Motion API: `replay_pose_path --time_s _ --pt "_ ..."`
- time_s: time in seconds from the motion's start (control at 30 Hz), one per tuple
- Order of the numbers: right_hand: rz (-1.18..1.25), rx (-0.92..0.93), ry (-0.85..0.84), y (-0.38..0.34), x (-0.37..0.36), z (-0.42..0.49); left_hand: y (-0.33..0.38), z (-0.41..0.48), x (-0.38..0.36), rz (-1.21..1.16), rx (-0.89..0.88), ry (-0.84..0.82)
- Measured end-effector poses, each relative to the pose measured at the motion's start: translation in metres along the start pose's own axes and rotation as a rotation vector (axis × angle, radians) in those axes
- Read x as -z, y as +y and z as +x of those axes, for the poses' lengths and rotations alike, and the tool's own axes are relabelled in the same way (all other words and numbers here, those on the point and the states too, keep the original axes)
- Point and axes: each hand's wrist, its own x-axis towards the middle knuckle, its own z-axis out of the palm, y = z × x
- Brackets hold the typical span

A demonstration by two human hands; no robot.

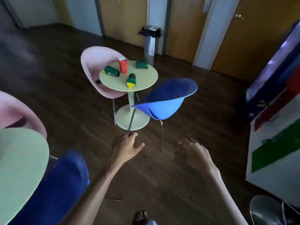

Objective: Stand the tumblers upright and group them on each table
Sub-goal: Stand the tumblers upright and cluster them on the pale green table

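Observation:
A small round pale-green table (146,82) stands ahead in the middle of the room. On it a red tumbler (123,65) stands upright. Three green tumblers lie on their sides: one at the left (112,70), one at the back right (141,64), and one at the front with a yellow lid (131,80). My left hand (127,147) and my right hand (195,151) reach forward over the floor, well short of that table. Both hold nothing and their fingers are spread.
A pink chair (95,62) sits behind the table and a blue chair (167,101) in front right. A second green table (17,168) with a pink chair (17,111) and a blue chair (56,189) is at near left. A bin (150,39) stands by wooden doors.

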Motion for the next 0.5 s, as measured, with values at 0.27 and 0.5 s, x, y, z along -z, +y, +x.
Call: replay_pose_path --time_s 0.27,0.5 --pt "0.000 0.123 -0.089 -0.040 -0.006 0.182 -0.049 0.111 0.028 0.218 0.117 0.081" --pt "-0.048 0.249 -0.090 -0.049 -0.021 0.336 -0.079 0.226 0.029 0.253 0.233 0.080"
